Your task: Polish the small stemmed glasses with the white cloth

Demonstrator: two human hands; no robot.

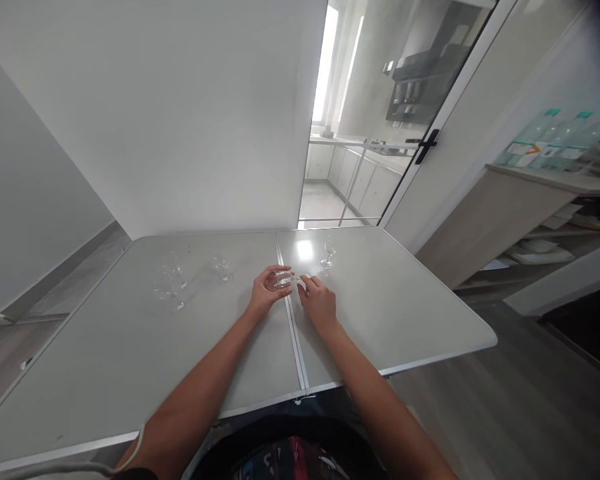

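Observation:
A clear stemmed glass [282,280] lies sideways between my hands, above the seam in the middle of the table. My left hand [263,291] is wrapped round its bowl, thumb on the near side and fingers on the far side. At the stem and foot end, my right hand [319,300] grips the glass with bent fingers that partly hide the foot. Just beyond my right hand, another small stemmed glass [328,256] stands upright on the table.
Several clear glasses, among them one glass [222,267], stand on the left part of the pale table [220,360]. A wall rises behind. To the right are a glazed door [365,133] and a shelf unit [525,200] with plastic bottles [543,140] on top.

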